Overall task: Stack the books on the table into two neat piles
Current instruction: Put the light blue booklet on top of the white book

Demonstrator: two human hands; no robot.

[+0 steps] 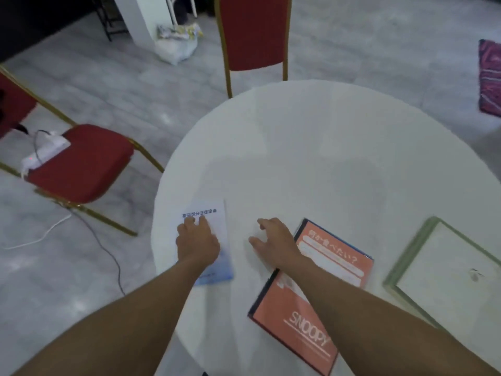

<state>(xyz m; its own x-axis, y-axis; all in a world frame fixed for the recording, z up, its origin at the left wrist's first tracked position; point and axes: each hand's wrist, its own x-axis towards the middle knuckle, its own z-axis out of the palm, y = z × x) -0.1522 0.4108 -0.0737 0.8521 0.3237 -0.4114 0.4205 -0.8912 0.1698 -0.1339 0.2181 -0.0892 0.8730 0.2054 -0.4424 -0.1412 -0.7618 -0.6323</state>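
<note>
Three books lie flat and apart on the round white bench [311,147]. Left hand [196,240] presses flat on the white-blue book [217,226], not gripping. Right hand [273,240] spread, holding nothing, forearm crossing the orange Snoopy book [301,316]. Green-edged book [447,272] cut off at right. Two red chairs [81,164] beyond; frame blurry.

Far table [311,147] half lies bare; three books [311,289] crowd the near edge.
</note>
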